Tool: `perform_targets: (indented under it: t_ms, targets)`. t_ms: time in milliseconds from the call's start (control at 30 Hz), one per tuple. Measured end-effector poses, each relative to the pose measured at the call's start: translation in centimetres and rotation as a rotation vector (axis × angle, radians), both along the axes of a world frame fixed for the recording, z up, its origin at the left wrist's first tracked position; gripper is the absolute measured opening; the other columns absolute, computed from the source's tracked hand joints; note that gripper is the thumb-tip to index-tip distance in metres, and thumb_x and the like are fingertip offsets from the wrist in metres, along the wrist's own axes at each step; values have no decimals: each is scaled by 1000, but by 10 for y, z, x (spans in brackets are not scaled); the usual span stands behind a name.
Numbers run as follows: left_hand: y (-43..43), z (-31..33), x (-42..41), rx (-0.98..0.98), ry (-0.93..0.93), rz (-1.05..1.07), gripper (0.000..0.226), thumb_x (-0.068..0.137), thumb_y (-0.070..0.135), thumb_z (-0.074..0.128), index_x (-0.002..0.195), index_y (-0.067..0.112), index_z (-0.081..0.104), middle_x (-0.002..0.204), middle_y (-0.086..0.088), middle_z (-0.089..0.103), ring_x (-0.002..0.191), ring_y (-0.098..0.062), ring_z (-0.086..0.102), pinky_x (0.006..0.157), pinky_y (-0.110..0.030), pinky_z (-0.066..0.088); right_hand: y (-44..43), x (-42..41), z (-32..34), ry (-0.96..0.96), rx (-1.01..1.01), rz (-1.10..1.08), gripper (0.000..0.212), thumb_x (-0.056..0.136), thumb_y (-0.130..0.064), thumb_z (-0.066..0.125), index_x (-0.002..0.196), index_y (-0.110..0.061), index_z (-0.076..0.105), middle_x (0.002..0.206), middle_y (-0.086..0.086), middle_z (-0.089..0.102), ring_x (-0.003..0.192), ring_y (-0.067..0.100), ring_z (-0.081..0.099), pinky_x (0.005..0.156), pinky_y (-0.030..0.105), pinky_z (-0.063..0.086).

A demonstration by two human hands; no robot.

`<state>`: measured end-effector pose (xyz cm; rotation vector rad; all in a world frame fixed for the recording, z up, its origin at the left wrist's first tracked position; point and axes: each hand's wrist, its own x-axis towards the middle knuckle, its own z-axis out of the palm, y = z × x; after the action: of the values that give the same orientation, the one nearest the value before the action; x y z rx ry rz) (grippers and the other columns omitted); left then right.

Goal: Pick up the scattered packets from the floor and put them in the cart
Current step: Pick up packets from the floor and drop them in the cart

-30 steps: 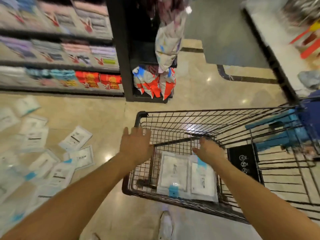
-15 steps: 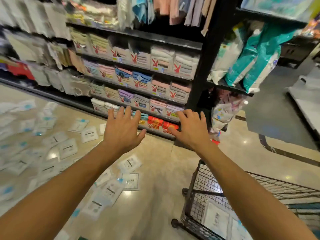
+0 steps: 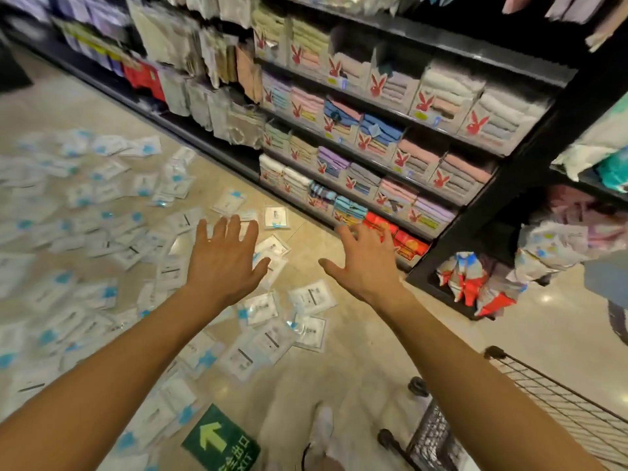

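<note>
Left hand (image 3: 224, 263) and right hand (image 3: 365, 263), both spread and empty, are now turned from the cart (image 3: 577, 413), left at lower right, and held over packets (image 3: 311, 297) strewn on the floor (image 3: 373, 362): another pickup is judged begun.

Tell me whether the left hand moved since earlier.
Yes: the left hand went left, off the black wire cart, to above the white plastic floor packets.

beige floor (image 3: 356, 368), scattered packets (image 3: 311, 297), green arrow sticker (image 3: 221, 438)
</note>
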<state>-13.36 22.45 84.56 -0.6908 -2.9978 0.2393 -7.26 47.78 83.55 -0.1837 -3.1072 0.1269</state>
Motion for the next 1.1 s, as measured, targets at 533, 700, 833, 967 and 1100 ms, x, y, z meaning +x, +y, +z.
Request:
perform_targets:
  t_ms: [533,700,833,967,1100]
  targets:
    - [20,-462,-153,-58,-422,101,78,86,53,71,147,8,51,136,-21,61,113,-41,64,94,-55,51,68,-148,-452,-519,-121,-4,86,91,-69,60,157,-21,34,155,8,46,139,31,47,120,54,29]
    - [16,-672,-156,-121,-659,158,82,82,47,79,146,7,47,128,-19,62,104,-39,64,82,-49,56,63,-148,-664,-668,-195,-24,88,87,-74,62,153,-22,38,147,9,52,129,32,54,112,52,40]
    - [17,-820,-162,-77,-728,262,74,92,44,70,149,12,36,142,-12,50,125,-33,54,93,-49,50,57,-143,-823,-697,-197,-27,84,90,-67,65,149,-11,42,147,15,52,129,37,53,109,53,43]
    - [15,-931,-160,44,-750,338,59,87,43,78,128,9,51,125,-14,56,113,-35,57,79,-49,50,57,-150,-934,-641,-215,-99,61,94,-45,72,136,-6,52,135,20,58,122,40,56,100,49,47]
    - [10,-991,-152,88,-729,310,74,69,37,93,118,3,50,105,-18,56,88,-39,58,63,-51,52,60,-169,-995,-499,-208,-152,62,82,-37,87,124,-4,54,123,18,59,113,38,56,94,47,51]
